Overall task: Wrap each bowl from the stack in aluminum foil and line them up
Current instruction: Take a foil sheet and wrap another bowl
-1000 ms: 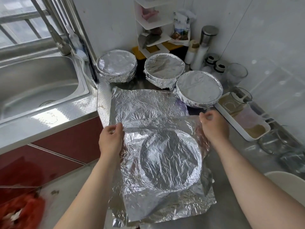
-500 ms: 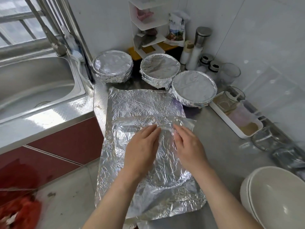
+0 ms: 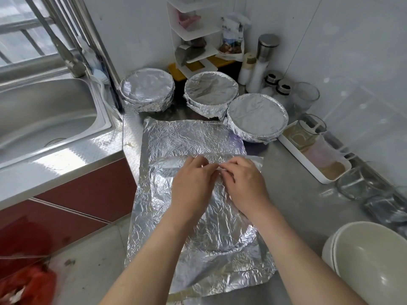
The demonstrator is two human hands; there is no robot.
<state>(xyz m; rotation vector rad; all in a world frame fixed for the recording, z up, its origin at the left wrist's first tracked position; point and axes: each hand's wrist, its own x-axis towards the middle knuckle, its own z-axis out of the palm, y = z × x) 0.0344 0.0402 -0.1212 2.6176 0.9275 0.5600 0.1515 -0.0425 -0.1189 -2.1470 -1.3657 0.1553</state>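
Observation:
A crinkled sheet of aluminum foil [image 3: 189,139] lies on the steel counter, folded over a bowl whose round rim shows through the foil [image 3: 222,243]. My left hand [image 3: 193,186] and my right hand [image 3: 244,183] rest side by side on the folded foil edge, fingertips touching and pinching it at the middle. Three foil-wrapped bowls stand in a row behind: left [image 3: 147,89], middle [image 3: 211,92], right [image 3: 257,116]. A stack of bare white bowls [image 3: 370,260] sits at the lower right.
A steel sink [image 3: 44,119] with a tap is on the left. A white shelf [image 3: 193,40], bottles and jars [image 3: 262,60] crowd the back corner. A white tray [image 3: 312,155] and glass containers [image 3: 363,188] line the right wall. A red bag [image 3: 26,285] lies on the floor.
My hands moved from the foil's outer corners in to the middle, bringing the folded edge down over the bowl, and now pinch it together. The view shifted, revealing the white bowl stack.

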